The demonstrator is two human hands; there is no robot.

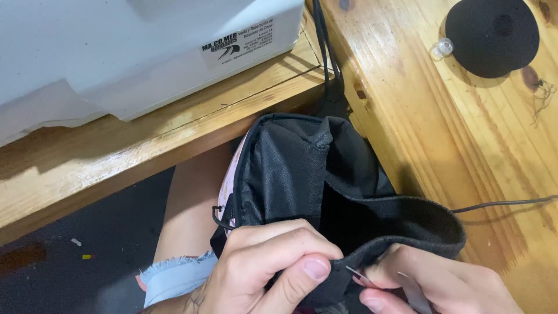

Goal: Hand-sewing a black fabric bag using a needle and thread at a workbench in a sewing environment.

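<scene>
Pale wooden worktop [442,145] is filling the right and upper part of what we are seeing, with dark floor [87,232] showing at the lower left beneath its front edge. We are looking down at a black fabric bag [302,174] that is hanging just off the worktop's front edge, over a bare knee [192,197], its mouth gaping open toward us. Our left hand [267,267] is curling closed around the bag's near rim, thumb pressing the cloth against the bent fingers, so it is gripping the fabric firmly. Our right hand [442,285] is pinching the same rim just beside the left, fingers closed on the cloth and on a small metal tool [360,276], whose thin tip is touching the fabric edge between the two thumbs; we cannot tell what kind of tool it is. A white sewing machine [133,52] is sitting at the worktop's far left corner. A round black pad [493,36] is lying near the far right corner, with a small clear bead [442,47] touching its left side. A black cord [505,203] is trailing across the right edge.
</scene>
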